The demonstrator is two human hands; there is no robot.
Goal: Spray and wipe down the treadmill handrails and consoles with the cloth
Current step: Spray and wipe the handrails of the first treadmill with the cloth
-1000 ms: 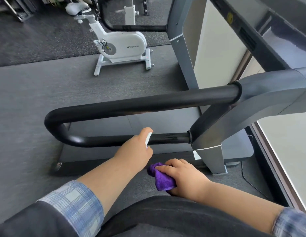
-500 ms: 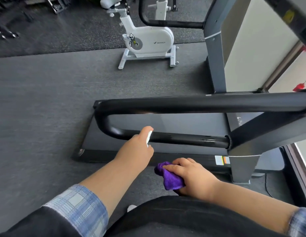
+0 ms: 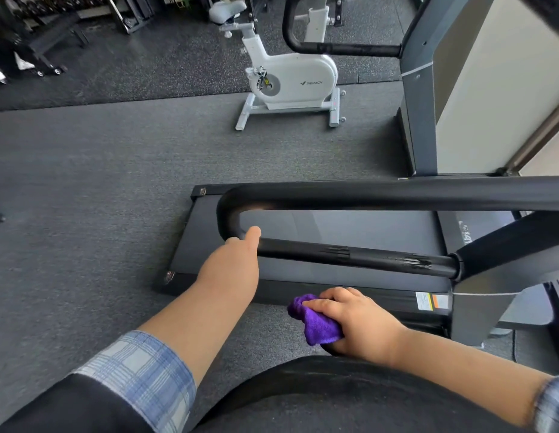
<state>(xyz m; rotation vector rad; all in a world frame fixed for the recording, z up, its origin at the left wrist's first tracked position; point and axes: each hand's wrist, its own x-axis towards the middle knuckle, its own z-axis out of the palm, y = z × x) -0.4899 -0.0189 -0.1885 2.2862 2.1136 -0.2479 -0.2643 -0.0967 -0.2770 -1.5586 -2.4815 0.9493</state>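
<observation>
Head view, near to far: the right hand [image 3: 359,320] grips a bunched purple cloth [image 3: 315,323] just below the lower handrail [image 3: 350,256], a black bar running left to right, wet-streaked toward its right end. The left hand [image 3: 231,267] reaches its curved left end; whether those fingers hold anything I cannot tell. Beyond the rail lie the treadmill belt [image 3: 334,226] and open floor, so the cloth hand seems nearer for wiping.

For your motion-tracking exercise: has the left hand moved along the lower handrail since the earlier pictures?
Yes. The left hand has slid along the lower handrail toward its curved end, away from the grey upright post.
</observation>
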